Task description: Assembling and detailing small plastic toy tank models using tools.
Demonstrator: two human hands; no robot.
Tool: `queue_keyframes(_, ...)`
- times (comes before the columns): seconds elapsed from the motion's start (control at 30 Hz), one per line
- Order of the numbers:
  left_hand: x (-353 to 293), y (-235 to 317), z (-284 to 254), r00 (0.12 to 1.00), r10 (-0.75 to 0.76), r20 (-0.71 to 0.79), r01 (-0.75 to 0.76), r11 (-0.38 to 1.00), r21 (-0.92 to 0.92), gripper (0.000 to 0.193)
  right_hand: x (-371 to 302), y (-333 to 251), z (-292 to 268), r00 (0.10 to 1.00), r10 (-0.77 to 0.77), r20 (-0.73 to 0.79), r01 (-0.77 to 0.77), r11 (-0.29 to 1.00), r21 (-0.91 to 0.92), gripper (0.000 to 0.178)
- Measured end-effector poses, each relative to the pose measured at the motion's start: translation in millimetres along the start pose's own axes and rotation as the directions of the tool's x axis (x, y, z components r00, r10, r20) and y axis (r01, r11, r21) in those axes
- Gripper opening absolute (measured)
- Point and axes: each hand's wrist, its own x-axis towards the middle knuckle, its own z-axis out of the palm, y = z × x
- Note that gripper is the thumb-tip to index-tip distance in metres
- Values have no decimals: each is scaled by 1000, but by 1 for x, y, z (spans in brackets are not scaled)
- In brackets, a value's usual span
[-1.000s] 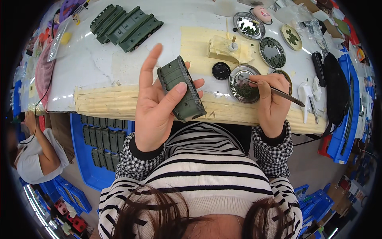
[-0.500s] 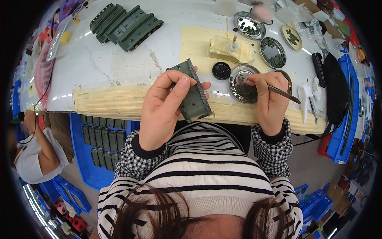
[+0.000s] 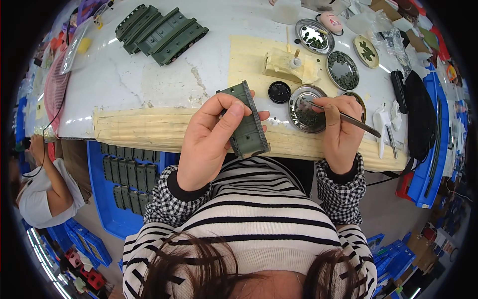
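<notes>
Your left hand [image 3: 206, 142] holds the green part [image 3: 250, 134] near the middle of the frame, over the front edge of the table [image 3: 154, 84]. Its fingers are closed around the part: the thumb and first finger press on the left, and other fingertips peek out past the right edge. Holding it like this probably keeps it steady and leaves much of its face easy to see.

Your right hand [image 3: 343, 134], right of the middle, pinches the tweezers [image 3: 362, 124] in its fingers. Their thin tips point into a round metal dish [image 3: 304, 92] with tiny dark bits [image 3: 309, 119] inside. The bits look too small for bare fingers, so that may be why you use tweezers. I can't tell if the tips hold a bit.

The dish sits close to your right hand, maybe so you don't need to reach far. A little black cup [image 3: 280, 92] is just left of it. More green parts [image 3: 162, 35] sit side by side at the upper left.

The part you hold is dark green, long and boxy. It leans, with its top end toward the left. A bumpy, darker strip runs down its right edge, and small round spots dot its face.
</notes>
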Motion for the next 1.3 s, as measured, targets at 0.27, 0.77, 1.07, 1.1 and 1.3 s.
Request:
queue_keyframes(0.27, 5, -8, 6, 947, -196, 255, 245, 953, -177, 31, 14, -46, -1, 961, 50, 271, -234, 668, 707, 35)
queue_keyframes(0.77, 7, -14, 0, 970, -193, 145, 229, 926, -301, 28, 13, -62, -5, 878, -451, 161, 425, 889, 172, 35)
queue_keyframes(1.07, 3, -7, 4, 971, -177, 160, 220, 924, -313, 25, 13, -59, 8, 768, -630, 113, 628, 776, 61, 34)
queue_keyframes(1.1, 3, -7, 5, 972, -177, 158, 219, 924, -314, 25, 13, -59, 9, 761, -639, 109, 637, 769, 53, 35)
queue_keyframes(1.3, 2, -6, 6, 972, -185, 145, 222, 923, -313, 28, 13, -56, 13, 721, -688, 85, 689, 724, 8, 39)
